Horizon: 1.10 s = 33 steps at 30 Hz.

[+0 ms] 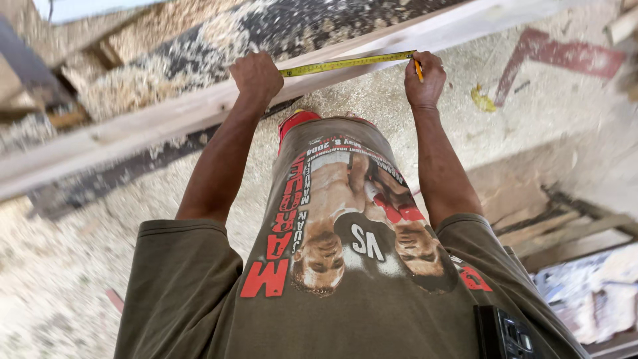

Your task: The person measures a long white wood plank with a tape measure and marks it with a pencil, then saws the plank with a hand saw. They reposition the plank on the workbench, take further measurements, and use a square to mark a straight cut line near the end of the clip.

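Observation:
A long pale wooden plank [153, 123] runs across the view from lower left to upper right. A yellow tape measure blade [345, 64] lies stretched along it between my hands. My left hand [256, 76] is closed on the plank edge, pressing the tape's left end down. My right hand [425, 80] grips an orange pencil [419, 70] at the tape's right end, its tip against the wood. My olive printed shirt fills the lower half of the view.
Sawdust and wood shavings [146, 80] cover the ground beyond and below the plank. A red angled piece [558, 56] lies at the upper right. Stacked boards [565, 233] sit at the right. A dark device [502, 332] is clipped to my shirt.

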Each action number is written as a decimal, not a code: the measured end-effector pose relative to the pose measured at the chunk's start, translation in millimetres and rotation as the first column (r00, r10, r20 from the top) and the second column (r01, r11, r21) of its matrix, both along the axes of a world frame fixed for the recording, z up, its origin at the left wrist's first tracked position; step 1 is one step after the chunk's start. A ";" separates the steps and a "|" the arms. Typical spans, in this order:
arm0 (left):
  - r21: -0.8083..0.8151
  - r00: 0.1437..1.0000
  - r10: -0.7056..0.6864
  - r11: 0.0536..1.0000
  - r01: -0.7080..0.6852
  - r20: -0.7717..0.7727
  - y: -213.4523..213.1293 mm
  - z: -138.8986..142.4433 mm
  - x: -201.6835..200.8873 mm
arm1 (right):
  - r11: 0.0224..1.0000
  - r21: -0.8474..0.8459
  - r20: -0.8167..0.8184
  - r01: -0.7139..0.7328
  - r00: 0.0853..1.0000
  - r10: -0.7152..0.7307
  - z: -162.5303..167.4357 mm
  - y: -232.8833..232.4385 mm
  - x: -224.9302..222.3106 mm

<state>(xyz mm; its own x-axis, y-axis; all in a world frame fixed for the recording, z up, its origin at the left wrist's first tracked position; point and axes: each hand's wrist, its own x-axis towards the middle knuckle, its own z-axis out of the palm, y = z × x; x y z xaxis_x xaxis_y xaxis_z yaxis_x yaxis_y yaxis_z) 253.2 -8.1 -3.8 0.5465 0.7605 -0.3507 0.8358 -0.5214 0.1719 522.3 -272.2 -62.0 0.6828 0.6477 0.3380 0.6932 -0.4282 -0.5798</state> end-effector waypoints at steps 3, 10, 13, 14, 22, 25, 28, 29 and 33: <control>-0.121 0.994 -0.092 0.989 0.085 -0.056 2.3 8.0 53.1 | 0.990 0.009 0.033 0.142 0.989 -0.142 0.4 -29.9 21.2; -0.183 0.959 -0.271 0.950 0.253 -0.082 -30.5 9.5 156.1 | 0.944 0.052 0.046 0.325 0.944 -0.327 16.2 -89.6 79.9; -0.253 0.957 -0.244 0.946 0.200 -0.158 -42.8 7.9 200.4 | 0.937 0.053 0.068 0.345 0.935 -0.348 26.5 -109.0 114.8; -0.240 0.944 -0.298 0.936 0.259 -0.142 -48.4 6.1 216.3 | 0.938 0.040 0.090 0.346 0.933 -0.348 27.7 -115.9 128.5; -0.349 0.950 -0.297 0.905 0.245 -0.101 -88.6 -7.8 349.0 | 0.859 -0.261 -0.206 0.441 0.843 -0.496 22.8 -160.9 280.0; -0.290 0.971 -0.215 0.940 0.178 -0.101 -93.5 -4.9 369.7 | 0.966 0.025 0.062 0.256 0.964 -0.257 21.4 -152.2 331.0; -0.227 0.996 -0.085 0.971 0.074 -0.040 -90.4 -3.6 364.8 | 0.994 -0.018 0.084 0.106 0.991 -0.104 16.6 -115.3 364.1; -0.210 0.999 -0.032 0.977 0.025 -0.028 -88.9 -3.6 359.1 | 0.999 -0.004 0.080 0.050 0.996 -0.050 13.5 -104.2 368.0; -0.180 0.987 0.113 0.975 -0.132 -0.111 -89.5 -14.6 320.1 | 0.983 0.082 0.109 -0.165 0.982 0.156 -4.6 -72.4 374.7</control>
